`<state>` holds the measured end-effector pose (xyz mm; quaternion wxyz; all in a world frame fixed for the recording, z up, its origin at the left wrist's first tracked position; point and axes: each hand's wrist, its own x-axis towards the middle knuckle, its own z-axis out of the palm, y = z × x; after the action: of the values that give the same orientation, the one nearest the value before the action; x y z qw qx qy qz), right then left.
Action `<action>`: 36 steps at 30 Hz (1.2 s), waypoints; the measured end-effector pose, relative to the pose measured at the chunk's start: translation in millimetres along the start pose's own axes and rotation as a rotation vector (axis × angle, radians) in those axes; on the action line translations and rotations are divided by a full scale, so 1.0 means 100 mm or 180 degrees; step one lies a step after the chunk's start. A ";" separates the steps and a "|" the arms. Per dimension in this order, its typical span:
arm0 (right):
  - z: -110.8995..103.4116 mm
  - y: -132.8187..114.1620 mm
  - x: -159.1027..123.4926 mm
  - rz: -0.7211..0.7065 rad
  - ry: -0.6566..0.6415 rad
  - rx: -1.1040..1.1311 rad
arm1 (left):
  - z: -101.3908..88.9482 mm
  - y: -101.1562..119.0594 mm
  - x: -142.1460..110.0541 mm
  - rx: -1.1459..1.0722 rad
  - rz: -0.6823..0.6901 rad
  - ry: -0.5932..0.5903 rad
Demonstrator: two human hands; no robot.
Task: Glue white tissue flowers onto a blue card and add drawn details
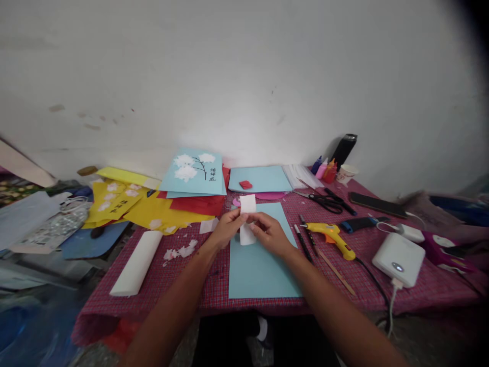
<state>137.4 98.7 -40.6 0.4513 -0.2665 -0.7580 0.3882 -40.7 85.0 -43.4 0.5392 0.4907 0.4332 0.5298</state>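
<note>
Both hands meet over a light blue sheet of paper [263, 275] that lies flat at the middle of the table. Between them is a narrow white paper strip [248, 203], held upright. My left hand [228, 228] pinches it from the left, thumb and fingertips at its middle. From the right, my right hand [269, 233] has its thumb and bent fingers on the same strip. Part of the strip is hidden behind the fingers. A small white paper piece [208, 225] lies just left of my left hand.
White scraps [181, 252] and a white paper roll [137, 262] lie left. A blue card with white paper flowers [191, 171] leans behind. To the right are scissors [324, 203], pens [303, 243], a yellow glue gun [331, 237] with a cord, and a white power bank [399, 259].
</note>
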 end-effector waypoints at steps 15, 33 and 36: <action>-0.06 0.12 0.10 0.1230 0.0495 0.1239 | -0.01 0.00 0.01 -0.0244 -0.0169 -0.0066; -0.04 0.22 0.09 0.1206 0.0675 0.1199 | -0.03 -0.04 0.03 -0.0186 -0.0204 -0.0124; -0.04 0.25 0.10 0.1212 0.0693 0.1163 | -0.02 -0.03 0.03 -0.0178 -0.0209 -0.0125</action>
<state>137.6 121.0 -55.6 0.4895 -0.3585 -0.5589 0.5653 -42.4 88.1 -46.7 0.5783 0.4712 0.4235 0.5140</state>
